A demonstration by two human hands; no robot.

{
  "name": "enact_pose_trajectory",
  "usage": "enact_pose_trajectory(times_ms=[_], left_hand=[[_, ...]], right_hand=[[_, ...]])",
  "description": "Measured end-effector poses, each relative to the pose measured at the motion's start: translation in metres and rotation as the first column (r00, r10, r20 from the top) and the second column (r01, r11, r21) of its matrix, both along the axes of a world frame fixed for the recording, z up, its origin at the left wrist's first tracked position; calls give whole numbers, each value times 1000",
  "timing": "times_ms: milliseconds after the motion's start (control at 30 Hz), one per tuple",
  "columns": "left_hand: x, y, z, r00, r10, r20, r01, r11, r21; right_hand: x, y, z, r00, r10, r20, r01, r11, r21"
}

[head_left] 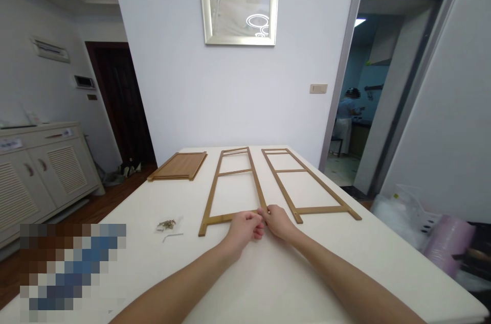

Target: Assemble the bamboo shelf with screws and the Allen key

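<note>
Two bamboo ladder-like frames lie flat on the white table (268, 283). Both my hands meet at the near right corner of the left frame (230, 186). My left hand (243, 229) is curled with fingers pinched at that corner. My right hand (279, 222) is also curled, its fingertips pressed to the same corner. What the fingers pinch, if anything, is too small to make out. The right frame (303, 183) lies untouched beside them.
A stack of bamboo boards (180, 165) lies at the table's far left. A pile of screws (166, 224) and a hex key (172, 236) lie left of my hands. Plastic bags (402, 211) and a pink roll (447, 242) sit right of the table. A person stands beyond the doorway (347, 119).
</note>
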State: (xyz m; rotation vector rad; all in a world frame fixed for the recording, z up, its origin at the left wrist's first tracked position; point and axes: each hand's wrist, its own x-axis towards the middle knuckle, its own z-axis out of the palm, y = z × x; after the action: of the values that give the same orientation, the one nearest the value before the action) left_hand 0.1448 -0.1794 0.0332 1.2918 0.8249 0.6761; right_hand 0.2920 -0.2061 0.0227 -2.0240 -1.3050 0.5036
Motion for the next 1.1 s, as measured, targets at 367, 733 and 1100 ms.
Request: enact_pose_trajectory(times_ms=[367,733,1100], left_hand=[[-38,40,-30,852,243,-463,302,494,815],[-38,40,-39,847,291,-445,240,537,809],[-40,39,-41,881,238,-409,223,555,802]], right_hand=[[-3,-13,-1,917,76,392,-42,995,-95],[93,-16,0,793,-103,601,114,993,20],[57,-14,-19,849,114,516,-180,981,79]])
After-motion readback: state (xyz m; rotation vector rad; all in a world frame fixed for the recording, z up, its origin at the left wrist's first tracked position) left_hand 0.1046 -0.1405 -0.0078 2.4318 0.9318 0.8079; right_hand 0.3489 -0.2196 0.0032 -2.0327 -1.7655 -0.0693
